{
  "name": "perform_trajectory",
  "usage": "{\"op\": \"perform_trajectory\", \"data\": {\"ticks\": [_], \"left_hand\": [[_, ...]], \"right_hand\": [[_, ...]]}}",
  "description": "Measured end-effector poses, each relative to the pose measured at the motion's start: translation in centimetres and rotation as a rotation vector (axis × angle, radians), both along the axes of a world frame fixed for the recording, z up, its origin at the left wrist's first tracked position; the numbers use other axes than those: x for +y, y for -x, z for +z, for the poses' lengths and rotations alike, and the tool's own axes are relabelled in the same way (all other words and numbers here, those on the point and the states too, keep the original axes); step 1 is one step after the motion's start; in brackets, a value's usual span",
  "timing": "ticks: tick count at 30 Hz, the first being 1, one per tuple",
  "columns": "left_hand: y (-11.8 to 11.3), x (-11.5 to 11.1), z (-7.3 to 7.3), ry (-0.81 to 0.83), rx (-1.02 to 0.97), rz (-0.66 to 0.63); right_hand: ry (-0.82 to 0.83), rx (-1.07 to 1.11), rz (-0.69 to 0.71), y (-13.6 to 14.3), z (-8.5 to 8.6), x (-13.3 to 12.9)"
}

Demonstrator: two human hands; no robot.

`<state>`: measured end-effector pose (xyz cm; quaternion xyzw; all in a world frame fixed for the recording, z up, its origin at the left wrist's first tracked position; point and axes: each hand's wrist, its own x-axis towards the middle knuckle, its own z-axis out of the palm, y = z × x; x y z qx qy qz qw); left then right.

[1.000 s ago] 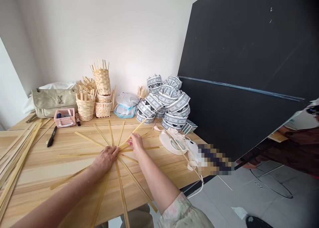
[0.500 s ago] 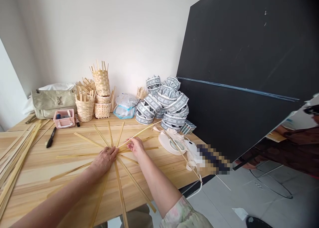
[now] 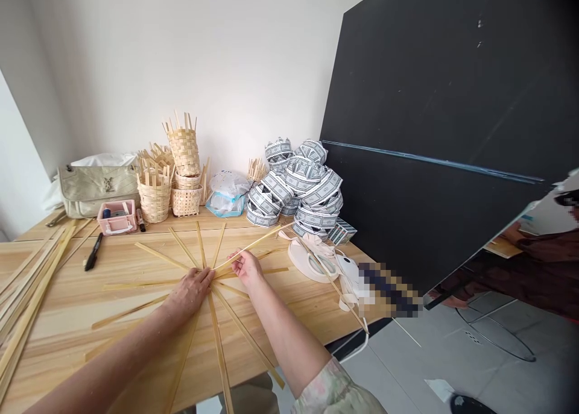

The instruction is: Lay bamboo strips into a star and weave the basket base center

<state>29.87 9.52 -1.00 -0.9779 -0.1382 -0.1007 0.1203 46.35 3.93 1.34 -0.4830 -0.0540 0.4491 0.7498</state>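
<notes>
Flat bamboo strips fan out like spokes across the wooden table. My left hand presses down over the point where they cross, fingers bent and closed on the strips. The crossing itself is mostly hidden under that hand. Just to the right, my right hand pinches a thin, narrow bamboo strip between thumb and fingers. This strip runs from my left fingertips up to the right, with its far end near the patterned rolls.
Woven baskets, a pink box, a bag and patterned rolls line the back. Loose strips lie left, beside a black marker. White tape and a black board stand right; a person sits beyond.
The thin strip in my right hand has straightened and shifted slightly. Both hands stay in nearly the same place.
</notes>
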Motion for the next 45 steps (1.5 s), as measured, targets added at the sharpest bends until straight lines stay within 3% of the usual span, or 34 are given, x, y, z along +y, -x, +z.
{"op": "perform_trajectory", "data": {"ticks": [21, 31, 38, 45], "left_hand": [[0.0, -0.4, 0.8, -0.028, 0.012, -0.006], [0.0, -0.5, 1.0, 0.032, -0.022, -0.003], [0.1, -0.8, 1.7, 0.018, 0.021, -0.019], [0.1, -0.4, 1.0, 0.056, -0.027, -0.009]], "right_hand": [[0.12, -0.002, -0.137, 1.1, 0.9, 0.9], [0.079, 0.004, -0.223, 1.6, 0.5, 1.5], [-0.005, -0.029, -0.222, 1.8, 0.0, 1.5], [-0.014, -0.14, -0.116, 1.2, -0.2, 1.0]]}}
